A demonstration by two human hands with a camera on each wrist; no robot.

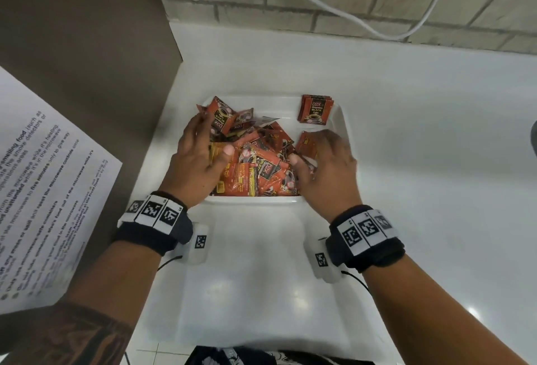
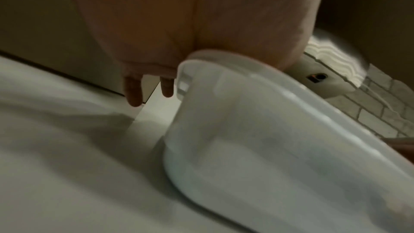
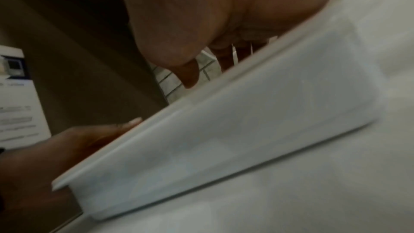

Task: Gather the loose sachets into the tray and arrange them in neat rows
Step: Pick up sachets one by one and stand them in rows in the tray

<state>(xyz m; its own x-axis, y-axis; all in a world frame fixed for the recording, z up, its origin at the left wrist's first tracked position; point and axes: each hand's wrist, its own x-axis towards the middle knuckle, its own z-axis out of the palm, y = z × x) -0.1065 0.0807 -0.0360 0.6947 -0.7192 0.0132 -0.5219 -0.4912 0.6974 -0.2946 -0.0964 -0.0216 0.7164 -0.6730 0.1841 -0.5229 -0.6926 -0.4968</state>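
A stack of sachets [image 1: 316,110] in the far right corner of the tray [image 1: 340,129] reads "D2X" and "BLACK". The printed notice [image 1: 43,190] at the worktop's left edge carries legible fragments: "smelling food", "five minutes", "microwave", "unattended" and "smoke detectors". Square coded markers show on both wristbands [image 1: 158,213].

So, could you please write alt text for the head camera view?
Two hands, left hand and right hand, reach into a white tray on a white counter, over a jumbled pile of red sachets. A neat stack of sachets stands in the far right corner.
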